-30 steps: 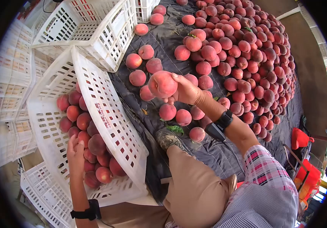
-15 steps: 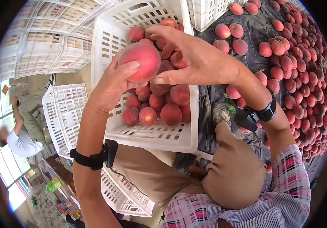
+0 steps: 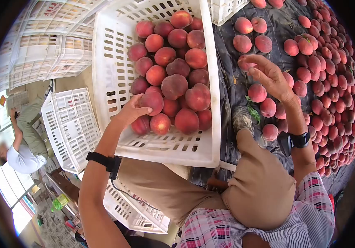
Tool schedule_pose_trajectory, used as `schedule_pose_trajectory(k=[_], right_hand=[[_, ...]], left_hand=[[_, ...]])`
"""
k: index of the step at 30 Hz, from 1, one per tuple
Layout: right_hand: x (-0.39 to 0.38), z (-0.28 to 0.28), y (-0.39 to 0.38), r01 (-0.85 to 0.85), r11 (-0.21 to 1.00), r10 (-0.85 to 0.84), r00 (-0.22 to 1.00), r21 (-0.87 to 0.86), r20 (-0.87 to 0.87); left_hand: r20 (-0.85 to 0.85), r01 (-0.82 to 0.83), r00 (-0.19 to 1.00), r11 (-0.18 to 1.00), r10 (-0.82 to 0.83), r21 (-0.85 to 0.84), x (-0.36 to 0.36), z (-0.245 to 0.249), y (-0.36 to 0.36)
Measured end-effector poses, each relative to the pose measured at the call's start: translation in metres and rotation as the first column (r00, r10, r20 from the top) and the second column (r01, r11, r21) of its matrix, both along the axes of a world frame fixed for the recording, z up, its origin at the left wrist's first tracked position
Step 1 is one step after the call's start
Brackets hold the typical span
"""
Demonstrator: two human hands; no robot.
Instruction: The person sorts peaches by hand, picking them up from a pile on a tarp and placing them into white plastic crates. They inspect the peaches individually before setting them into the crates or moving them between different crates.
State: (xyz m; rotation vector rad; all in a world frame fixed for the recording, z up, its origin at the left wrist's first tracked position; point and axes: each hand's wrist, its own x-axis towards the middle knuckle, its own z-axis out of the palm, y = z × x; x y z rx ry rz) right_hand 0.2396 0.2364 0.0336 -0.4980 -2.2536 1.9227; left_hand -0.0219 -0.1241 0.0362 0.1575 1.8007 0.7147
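Observation:
My left hand [image 3: 128,110] is closed around a peach [image 3: 151,102], low on the left side of the peaches lying in a white plastic crate [image 3: 165,153]. Red and orange peaches cover much of the crate's floor. Off to the right, over the black ground sheet, my right hand [image 3: 271,78] has its fingers curved and apart. Its fingertips overlap a single peach [image 3: 246,63] on the sheet. Both wrists carry black straps with small devices.
A large heap of peaches [image 3: 330,91] fills the right side. Stacked white crates [image 3: 41,49] stand at the upper left, with another white crate [image 3: 71,128] below them. A person [image 3: 24,157] sits at the far left. My bent knee [image 3: 260,182] is in front.
My left hand has lowered its peach onto the others in the crate. My right hand has left the crate and moved right, over the peaches on the sheet.

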Motion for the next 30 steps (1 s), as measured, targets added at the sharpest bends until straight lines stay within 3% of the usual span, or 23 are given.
schedule_pose_trajectory(k=[2, 3, 5, 6, 7, 9, 11, 13, 15, 17, 19, 21, 23, 25, 27, 28, 29, 30], right_hand=[[0.013, -0.029, 0.005, 0.029, 0.999, -0.028, 0.999, -0.033, 0.017], [0.022, -0.043, 0.011, 0.018, 0.997, -0.032, 0.979, 0.069, 0.202], [0.035, -0.058, 0.02, -0.104, 0.939, -0.019, 0.937, 0.328, 0.349], [0.045, -0.072, 0.028, -0.07, 0.932, -0.063, 0.935, 0.355, 0.35], [0.051, -0.089, 0.037, -0.038, 0.922, -0.105, 0.932, 0.384, 0.346], [0.05, -0.108, 0.056, 0.118, 0.901, -0.294, 0.873, 0.417, 0.389], [0.043, -0.119, 0.073, 0.31, 0.832, -0.472, 0.831, 0.46, 0.294], [0.028, -0.131, 0.091, 0.293, 0.705, -0.522, 0.831, 0.646, 0.192], [0.005, -0.127, 0.095, 0.263, 0.695, -0.505, 0.841, 0.669, 0.194], [-0.021, -0.128, 0.09, 0.118, 0.678, -0.345, 0.922, 0.726, 0.172], [-0.043, -0.144, 0.086, 0.075, 0.627, -0.299, 0.942, 0.775, 0.151], [-0.065, -0.157, 0.08, -0.023, 0.653, -0.33, 0.891, 0.757, 0.312], [-0.076, -0.168, 0.078, -0.036, 0.666, -0.333, 0.88, 0.745, 0.34], [-0.081, -0.167, 0.08, 0.059, 0.781, -0.403, 0.809, 0.621, 0.429], [-0.08, -0.171, 0.083, 0.136, 0.757, -0.436, 0.833, 0.639, 0.339], [-0.077, -0.158, 0.079, 0.388, 0.9, -0.435, 0.832, 0.199, 0.344], [-0.072, -0.144, 0.076, 0.529, 0.796, -0.427, 0.835, -0.294, 0.346], [-0.062, -0.13, 0.077, 0.333, 0.651, -0.255, 0.942, -0.682, 0.216]], left_hand=[[-0.046, -0.009, 0.999, 0.998, 0.012, 0.059, 0.003, -0.005, 0.003], [-0.107, 0.029, 0.994, 0.998, -0.024, 0.047, 0.004, -0.006, 0.004], [-0.225, 0.166, 0.963, 0.985, -0.15, 0.054, -0.001, -0.018, -0.007], [-0.056, 0.036, 0.998, 0.994, -0.031, 0.099, 0.004, -0.009, -0.004], [-0.098, 0.069, 0.993, 0.992, -0.058, 0.11, 0.003, -0.014, -0.011], [0.004, -0.053, 0.999, 0.986, 0.053, 0.16, 0.011, -0.01, -0.009], [-0.018, -0.013, 1.0, 0.981, 0.017, 0.193, 0.015, -0.006, -0.004], [-0.057, 0.017, 0.998, 0.993, -0.011, 0.117, 0.019, 0.004, 0.002], [-0.111, 0.047, 0.993, 0.995, -0.037, 0.085, 0.019, 0.002, 0.002], [-0.16, 0.072, 0.985, 0.997, -0.065, 0.04, 0.019, 0.002, -0.003], [-0.225, 0.101, 0.97, 0.994, -0.091, 0.036, 0.021, 0.001, -0.003], [-0.219, 0.111, 0.971, 0.992, -0.096, 0.06, 0.026, 0.009, 0.0], [-0.222, 0.121, 0.97, 0.99, -0.101, 0.079, 0.026, 0.017, 0.001], [-0.25, 0.193, 0.952, 0.98, -0.177, 0.042, 0.025, 0.021, -0.002], [-0.237, 0.171, 0.96, 0.981, -0.146, 0.086, 0.024, 0.022, -0.009], [-0.22, 0.148, 0.968, 0.981, -0.117, 0.128, 0.024, 0.022, -0.011], [-0.225, 0.141, 0.969, 0.979, -0.106, 0.148, 0.022, 0.025, -0.011], [-0.214, 0.152, 0.969, 0.98, -0.123, 0.126, 0.02, 0.031, -0.011]])
